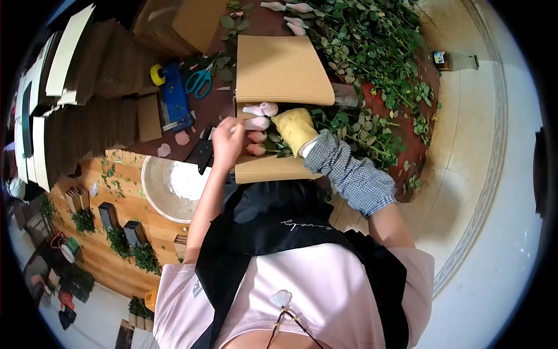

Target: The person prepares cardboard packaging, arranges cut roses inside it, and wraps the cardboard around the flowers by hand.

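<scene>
Step in hand looks like setting white-sleeved rose heads (256,123) in place within an open cardboard wrapper (283,72). Left hand (228,142), bare: fingers bunched at one sleeve's tip; can't tell whether pinching. Right hand (294,129), yellow-gloved, curled between heads and rose leaves (361,128); hold hidden. Next move seems to call for gentle lining-up. Two unsleeved pink roses (256,149) lie nearest the apron (279,215), petals furled.

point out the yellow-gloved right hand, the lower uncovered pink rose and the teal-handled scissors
Yellow-gloved right hand (294,128): head view, on the middle of the glove.
Lower uncovered pink rose (256,149): head view, on its petals.
Teal-handled scissors (204,75): head view, near where the handles meet.
</scene>
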A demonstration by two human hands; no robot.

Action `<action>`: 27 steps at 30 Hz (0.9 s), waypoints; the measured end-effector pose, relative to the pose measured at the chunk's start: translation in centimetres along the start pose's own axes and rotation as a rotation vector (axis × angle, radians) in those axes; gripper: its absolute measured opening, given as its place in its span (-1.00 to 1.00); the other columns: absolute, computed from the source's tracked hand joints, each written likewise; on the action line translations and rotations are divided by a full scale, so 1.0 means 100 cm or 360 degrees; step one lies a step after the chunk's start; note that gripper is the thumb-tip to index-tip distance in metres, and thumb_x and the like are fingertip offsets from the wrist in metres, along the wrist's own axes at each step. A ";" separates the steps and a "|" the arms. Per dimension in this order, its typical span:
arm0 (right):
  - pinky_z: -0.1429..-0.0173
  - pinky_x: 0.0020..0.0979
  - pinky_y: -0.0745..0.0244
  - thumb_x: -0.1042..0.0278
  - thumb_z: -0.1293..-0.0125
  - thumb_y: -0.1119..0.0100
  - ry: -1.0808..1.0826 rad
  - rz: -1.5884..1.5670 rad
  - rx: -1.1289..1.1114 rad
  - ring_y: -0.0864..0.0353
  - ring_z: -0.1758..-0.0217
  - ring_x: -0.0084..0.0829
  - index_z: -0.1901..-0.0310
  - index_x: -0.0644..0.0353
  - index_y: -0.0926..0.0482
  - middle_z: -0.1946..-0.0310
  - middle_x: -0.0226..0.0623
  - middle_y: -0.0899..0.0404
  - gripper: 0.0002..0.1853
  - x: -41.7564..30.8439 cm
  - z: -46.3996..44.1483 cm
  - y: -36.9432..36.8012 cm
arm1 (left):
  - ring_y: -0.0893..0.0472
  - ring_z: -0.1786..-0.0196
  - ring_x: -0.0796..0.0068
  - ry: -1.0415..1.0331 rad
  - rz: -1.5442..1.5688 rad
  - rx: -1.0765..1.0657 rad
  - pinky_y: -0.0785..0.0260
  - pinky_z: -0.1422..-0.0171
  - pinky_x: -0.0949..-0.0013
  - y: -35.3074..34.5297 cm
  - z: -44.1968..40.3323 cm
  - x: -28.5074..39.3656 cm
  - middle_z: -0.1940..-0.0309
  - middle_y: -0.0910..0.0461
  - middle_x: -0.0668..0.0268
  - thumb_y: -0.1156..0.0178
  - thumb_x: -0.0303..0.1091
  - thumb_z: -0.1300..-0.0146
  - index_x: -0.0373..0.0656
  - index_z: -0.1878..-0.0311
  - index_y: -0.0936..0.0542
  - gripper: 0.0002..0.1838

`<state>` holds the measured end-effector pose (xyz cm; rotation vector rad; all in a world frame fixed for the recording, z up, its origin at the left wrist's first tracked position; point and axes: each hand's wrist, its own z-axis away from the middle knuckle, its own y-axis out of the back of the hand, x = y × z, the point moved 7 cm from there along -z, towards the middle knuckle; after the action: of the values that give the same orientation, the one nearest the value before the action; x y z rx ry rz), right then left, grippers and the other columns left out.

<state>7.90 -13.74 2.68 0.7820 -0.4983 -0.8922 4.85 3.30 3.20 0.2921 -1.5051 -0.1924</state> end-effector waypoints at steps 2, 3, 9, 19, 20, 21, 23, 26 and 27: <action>0.23 -0.21 -0.65 0.25 -0.33 -0.17 -0.0079 -0.0067 0.0042 -0.78 0.23 -0.24 0.26 0.03 -0.74 0.34 -0.27 -0.77 -0.83 0.002 -0.006 -0.008 | -0.64 0.21 0.34 0.0513 0.0092 0.0370 -0.44 0.10 0.32 0.050 -0.001 -0.034 0.24 -0.66 0.16 -0.14 -0.48 -0.30 -0.39 0.28 -0.62 -0.85; 0.20 -0.19 -0.64 0.20 -0.34 -0.17 -0.0013 -0.0134 0.0060 -0.77 0.23 -0.21 0.23 0.05 -0.72 0.36 -0.26 -0.76 -0.82 0.003 -0.004 -0.011 | -0.62 0.20 0.38 0.0305 0.0056 0.0424 -0.43 0.09 0.34 0.068 -0.007 -0.021 0.21 -0.65 0.19 -0.16 -0.48 -0.29 -0.38 0.29 -0.62 -0.86; 0.25 -0.24 -0.59 0.29 -0.40 -0.08 -0.0201 0.0027 0.0192 -0.78 0.23 -0.37 -0.16 0.05 -0.58 0.31 -0.41 -0.77 -0.67 0.002 0.033 0.032 | -0.69 0.21 0.15 0.0342 -0.0305 -0.0251 -0.50 0.10 0.21 0.019 -0.016 -0.037 0.33 -0.65 0.03 -0.23 -0.29 -0.34 -0.27 0.09 -0.59 -0.77; 0.55 -0.28 -0.51 0.37 -0.13 -0.23 -0.0346 -0.0026 0.0660 -0.74 0.50 -0.36 0.55 0.01 -0.72 0.59 -0.36 -0.70 -0.85 0.012 -0.007 0.002 | -0.68 0.24 0.09 0.0182 -0.0234 -0.0105 -0.50 0.13 0.19 -0.008 -0.015 0.013 0.32 -0.70 0.12 -0.15 -0.33 -0.37 -0.19 0.13 -0.68 -0.81; 0.55 -0.31 -0.50 0.35 -0.10 -0.25 -0.0387 -0.0007 0.0712 -0.71 0.53 -0.39 0.59 -0.02 -0.69 0.64 -0.37 -0.66 -0.86 0.013 -0.006 0.002 | -0.68 0.24 0.09 0.0187 -0.0236 -0.0106 -0.50 0.13 0.19 -0.010 -0.010 0.001 0.32 -0.70 0.12 -0.15 -0.33 -0.37 -0.19 0.13 -0.68 -0.81; 0.46 -0.24 -0.56 0.33 -0.11 -0.25 -0.0430 -0.0121 0.0641 -0.71 0.51 -0.31 0.52 0.05 -0.70 0.60 -0.30 -0.68 -0.88 0.015 -0.005 0.003 | -0.65 0.24 0.20 0.0330 -0.0030 0.0149 -0.48 0.10 0.26 -0.001 -0.002 -0.016 0.30 -0.67 0.16 -0.14 -0.38 -0.37 -0.25 0.17 -0.67 -0.83; 0.38 -0.21 -0.59 0.31 -0.13 -0.24 -0.0294 -0.0229 0.0801 -0.71 0.48 -0.25 0.49 0.08 -0.69 0.56 -0.25 -0.68 -0.88 0.020 0.000 0.002 | -0.57 0.20 0.38 0.0305 0.0123 0.0514 -0.43 0.03 0.38 0.032 0.005 -0.028 0.25 -0.61 0.22 -0.14 -0.49 -0.35 -0.35 0.22 -0.63 -0.87; 0.16 -0.13 -0.63 0.22 -0.21 -0.23 -0.0138 -0.0404 0.0901 -0.72 0.34 -0.11 0.38 0.15 -0.65 0.45 -0.15 -0.70 -0.82 0.023 0.011 0.017 | -0.52 0.15 0.48 0.0069 0.0173 0.0273 -0.42 -0.03 0.42 0.051 -0.010 -0.005 0.21 -0.54 0.26 -0.17 -0.53 -0.31 -0.33 0.22 -0.55 -0.94; 0.10 -0.12 -0.63 0.23 -0.26 -0.20 -0.0149 -0.0496 0.0711 -0.73 0.28 -0.12 0.34 0.17 -0.65 0.38 -0.15 -0.72 -0.81 0.022 0.012 0.018 | -0.57 0.18 0.44 0.0212 0.0167 0.0000 -0.45 0.02 0.38 0.037 -0.011 -0.011 0.20 -0.58 0.26 -0.20 -0.48 -0.32 -0.31 0.15 -0.55 -0.89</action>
<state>9.18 -15.31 4.99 1.2529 -0.6820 -1.1267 5.66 7.20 3.25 0.2213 -1.3848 -0.0877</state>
